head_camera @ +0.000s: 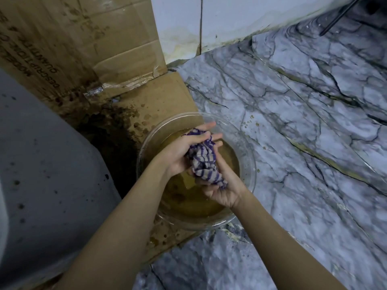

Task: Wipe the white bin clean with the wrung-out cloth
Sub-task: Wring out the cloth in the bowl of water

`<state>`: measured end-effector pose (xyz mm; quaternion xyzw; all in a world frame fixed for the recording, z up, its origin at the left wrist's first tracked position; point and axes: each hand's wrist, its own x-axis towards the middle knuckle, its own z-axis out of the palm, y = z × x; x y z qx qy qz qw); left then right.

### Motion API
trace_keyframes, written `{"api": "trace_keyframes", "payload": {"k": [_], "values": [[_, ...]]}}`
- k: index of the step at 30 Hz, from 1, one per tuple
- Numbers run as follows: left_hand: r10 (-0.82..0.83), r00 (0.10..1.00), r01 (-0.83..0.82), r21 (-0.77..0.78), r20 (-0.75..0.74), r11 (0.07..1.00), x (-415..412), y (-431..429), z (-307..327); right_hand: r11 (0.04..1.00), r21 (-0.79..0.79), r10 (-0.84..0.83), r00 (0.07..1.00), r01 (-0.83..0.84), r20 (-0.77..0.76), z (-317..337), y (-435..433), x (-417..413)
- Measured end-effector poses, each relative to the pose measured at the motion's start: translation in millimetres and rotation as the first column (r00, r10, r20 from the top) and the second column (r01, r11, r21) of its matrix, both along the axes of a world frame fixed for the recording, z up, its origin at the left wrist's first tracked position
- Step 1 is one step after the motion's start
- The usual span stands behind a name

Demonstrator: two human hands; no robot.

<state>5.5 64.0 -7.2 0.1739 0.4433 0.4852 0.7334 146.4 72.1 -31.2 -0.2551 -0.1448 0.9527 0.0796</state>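
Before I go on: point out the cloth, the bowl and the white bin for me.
striped cloth (pixel 204 164), head view, on the bunched middle between both hands.
clear bowl (pixel 250 181), head view, on its right rim.
white bin (pixel 48 164), head view, on its speckled side at left.

Floor-level corner of a home, likely a utility or wash area. Grey marble-pattern floor tiles (pixel 303 126) w/ dirty grout meet a white tiled wall (pixel 219 19), stained yellow-brown at its base. Flattened, wet-stained cardboard (pixel 117 65) lines the corner. A clear basin (pixel 250 155) of murky brown water sits on the floor, partly on the cardboard.
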Motion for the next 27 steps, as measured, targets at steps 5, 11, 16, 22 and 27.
{"api": "trace_keyframes", "payload": {"k": [5, 11, 16, 22, 27], "values": [[0.042, 0.976, -0.032, 0.048, -0.212, 0.998, -4.1, -0.7, -2.1, 0.991, 0.125, 0.033, 0.992, -0.048, 0.124, 17.7, 6.4, -10.4], [0.125, 0.921, -0.104, 0.075, -0.369, 0.992, 6.9, 3.6, 6.5, 0.963, 0.258, -0.006, 0.955, -0.074, 0.296, 28.3, 2.1, -15.6], [0.078, 0.95, -0.093, -0.034, -0.302, 0.995, 15.2, 14.8, 13.8, 0.944, 0.313, -0.025, 0.923, -0.105, 0.383, 33.2, 4.3, -12.1], [0.097, 0.939, -0.128, -0.071, -0.331, 0.989, 21.7, 15.9, 6.8, 0.839, 0.513, -0.127, 0.85, -0.184, 0.512, 28.9, -2.7, -14.2], [0.114, 0.976, -0.134, -0.097, -0.184, 0.986, 15.5, 15.4, 8.4, 0.71, 0.649, -0.148, 0.842, -0.275, 0.519, 28.0, -2.4, -15.9]]}}
